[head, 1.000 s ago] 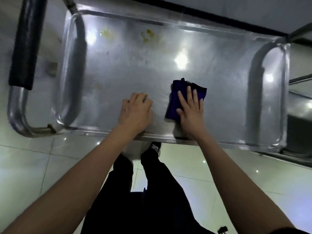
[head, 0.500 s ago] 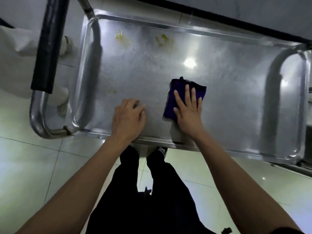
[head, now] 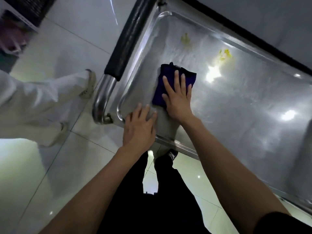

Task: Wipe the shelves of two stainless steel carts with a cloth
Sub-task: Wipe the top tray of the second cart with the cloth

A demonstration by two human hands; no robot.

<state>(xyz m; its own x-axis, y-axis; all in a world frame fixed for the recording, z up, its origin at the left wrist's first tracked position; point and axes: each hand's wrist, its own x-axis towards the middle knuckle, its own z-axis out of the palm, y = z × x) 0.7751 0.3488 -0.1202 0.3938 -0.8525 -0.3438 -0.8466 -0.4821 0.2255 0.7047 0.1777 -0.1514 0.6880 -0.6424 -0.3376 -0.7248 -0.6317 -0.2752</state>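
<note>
Flat and spread, the right hand [head: 179, 97] presses a folded dark blue cloth [head: 166, 80] against the top shelf [head: 244, 102] of the stainless steel cart, its straight fingers lying over the cloth rather than curling round it. That cloth sits near the shelf's left end, between the near rim and the far rim, with its left and far edges showing beyond the fingers. Just beside it, the left hand [head: 140, 127] rests palm down with loosely spread fingers on the shelf's near-left corner, holding nothing, its heel over the near rim. Two yellow smears mark the shelf toward the far rim: one [head: 185, 39] near the far-left corner and another [head: 224, 54] further right. Beyond the shelf's left end runs the cart's push handle, a black foam grip [head: 128, 39] on a bent steel tube [head: 103, 98]. On the tiled floor [head: 70, 48] left of the cart stand another person's legs in pale trousers [head: 33, 98].
</note>
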